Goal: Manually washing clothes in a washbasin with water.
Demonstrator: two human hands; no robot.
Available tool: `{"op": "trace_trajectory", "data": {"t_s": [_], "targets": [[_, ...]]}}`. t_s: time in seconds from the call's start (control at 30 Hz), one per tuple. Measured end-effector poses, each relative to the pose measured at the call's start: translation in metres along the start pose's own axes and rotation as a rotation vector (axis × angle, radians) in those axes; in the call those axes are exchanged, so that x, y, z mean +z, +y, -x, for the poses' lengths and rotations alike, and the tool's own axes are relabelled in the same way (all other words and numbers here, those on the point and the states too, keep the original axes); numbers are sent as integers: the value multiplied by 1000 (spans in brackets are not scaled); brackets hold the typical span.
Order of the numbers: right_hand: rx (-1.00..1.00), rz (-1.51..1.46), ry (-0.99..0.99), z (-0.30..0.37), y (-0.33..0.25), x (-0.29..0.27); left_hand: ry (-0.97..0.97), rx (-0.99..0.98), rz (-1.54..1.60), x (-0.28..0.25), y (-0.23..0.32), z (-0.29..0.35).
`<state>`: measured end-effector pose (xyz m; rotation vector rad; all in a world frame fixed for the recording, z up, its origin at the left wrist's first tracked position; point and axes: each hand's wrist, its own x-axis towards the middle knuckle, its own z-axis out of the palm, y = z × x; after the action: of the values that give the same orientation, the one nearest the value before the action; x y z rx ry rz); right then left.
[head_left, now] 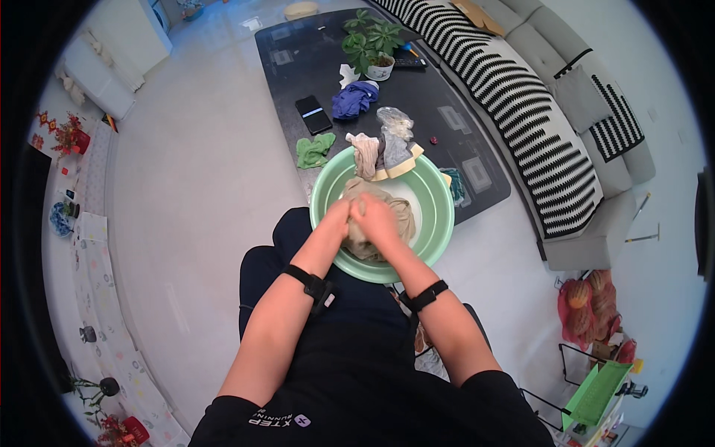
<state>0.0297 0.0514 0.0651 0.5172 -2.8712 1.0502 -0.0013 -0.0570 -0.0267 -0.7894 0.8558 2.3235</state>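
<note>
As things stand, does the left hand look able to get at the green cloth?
Probably yes: the green cloth lies uncovered on the table, just past the rim of the basin. The left hand, on the beige cloth, would first have to let go and clear that rim.

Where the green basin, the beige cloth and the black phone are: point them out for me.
Green basin [442, 223]: head view, on its right-hand wall near the rim.
Beige cloth [363, 242]: head view, on its bunched lower folds.
Black phone [313, 117]: head view, on the middle of its upward face.
</note>
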Motion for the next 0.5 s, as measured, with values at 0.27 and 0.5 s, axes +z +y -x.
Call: {"op": "trace_trajectory", "data": {"t_s": [0.27, 0.5], "targets": [[141, 97, 73, -7, 26, -1, 54, 117, 141, 30, -3, 26], [46, 127, 71, -7, 6, 1, -38, 62, -4, 54, 2, 51]]}}
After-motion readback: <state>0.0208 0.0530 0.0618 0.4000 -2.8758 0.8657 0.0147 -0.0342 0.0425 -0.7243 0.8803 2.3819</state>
